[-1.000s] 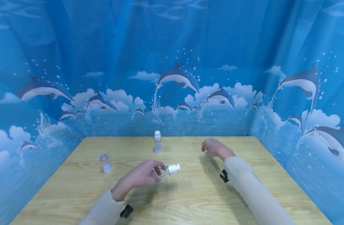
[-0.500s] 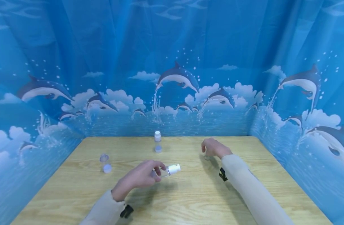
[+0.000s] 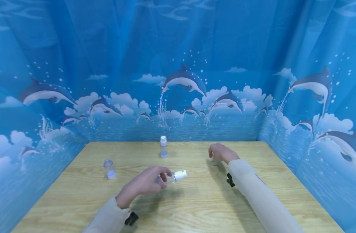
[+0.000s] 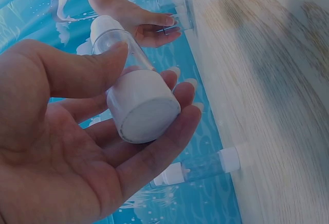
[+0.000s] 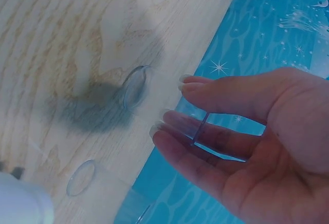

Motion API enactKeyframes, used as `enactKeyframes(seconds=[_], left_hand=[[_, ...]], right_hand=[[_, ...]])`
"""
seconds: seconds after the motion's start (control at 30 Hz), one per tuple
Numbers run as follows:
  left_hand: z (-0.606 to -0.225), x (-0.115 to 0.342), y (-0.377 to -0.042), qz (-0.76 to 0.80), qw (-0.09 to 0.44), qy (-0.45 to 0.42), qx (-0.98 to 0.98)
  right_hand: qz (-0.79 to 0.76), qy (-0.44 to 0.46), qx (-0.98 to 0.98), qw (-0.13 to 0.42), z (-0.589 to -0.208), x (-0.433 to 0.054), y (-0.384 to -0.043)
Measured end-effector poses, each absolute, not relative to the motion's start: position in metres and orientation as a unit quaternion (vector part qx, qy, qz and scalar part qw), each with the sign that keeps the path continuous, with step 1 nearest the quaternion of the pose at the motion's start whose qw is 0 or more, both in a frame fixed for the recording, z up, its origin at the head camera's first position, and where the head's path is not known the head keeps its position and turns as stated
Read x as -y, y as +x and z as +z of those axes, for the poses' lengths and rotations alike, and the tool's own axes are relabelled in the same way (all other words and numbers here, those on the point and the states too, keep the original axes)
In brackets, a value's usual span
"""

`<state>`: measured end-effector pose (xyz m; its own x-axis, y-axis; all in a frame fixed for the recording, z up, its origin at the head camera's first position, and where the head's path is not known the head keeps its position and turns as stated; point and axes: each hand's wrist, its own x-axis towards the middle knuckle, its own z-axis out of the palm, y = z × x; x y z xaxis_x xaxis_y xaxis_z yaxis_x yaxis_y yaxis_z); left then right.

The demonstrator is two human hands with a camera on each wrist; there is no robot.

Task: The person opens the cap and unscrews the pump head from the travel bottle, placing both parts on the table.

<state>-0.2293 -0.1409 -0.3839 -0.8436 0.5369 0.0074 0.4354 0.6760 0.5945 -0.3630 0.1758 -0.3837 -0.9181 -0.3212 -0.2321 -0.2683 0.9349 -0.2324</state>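
My left hand (image 3: 150, 179) holds a small pump bottle (image 4: 144, 103) off the table, thumb on one side and fingers around the other. Its body is clear, its base white, and its white pump head (image 3: 180, 175) points right in the head view. At the back right, my right hand (image 3: 222, 152) pinches a clear cap (image 5: 164, 100) between thumb and fingers. One rim of that cap meets the tabletop. Close beside it, a second clear cap (image 5: 108, 193) appears in the right wrist view; the head view does not clearly show it.
Near the back edge of the wooden table (image 3: 195, 207) stands another white-topped bottle (image 3: 163, 147). To the left is a clear bottle (image 3: 109, 169) with a white base and no white top. A blue dolphin-print curtain (image 3: 122, 64) surrounds the far sides.
My right forearm has shifted slightly left and down, while its hand stays at the cap. The left hand and its bottle remain in place.
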Motion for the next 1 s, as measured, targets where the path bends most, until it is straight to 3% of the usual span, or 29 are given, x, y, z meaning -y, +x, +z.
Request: enactKeyframes(seconds=[0.9,1.0], left_hand=[[-0.3813,0.1402,-0.228,0.311,0.094,0.261,-0.909],[-0.3815,0.1403,-0.2279,0.31,0.093,0.261,-0.909]], right_hand=[[-0.079,-0.134,-0.976,0.154,-0.3838,-0.1721,-0.3612],[-0.074,-0.141,-0.978,0.137,-0.3799,-0.1701,-0.3557]])
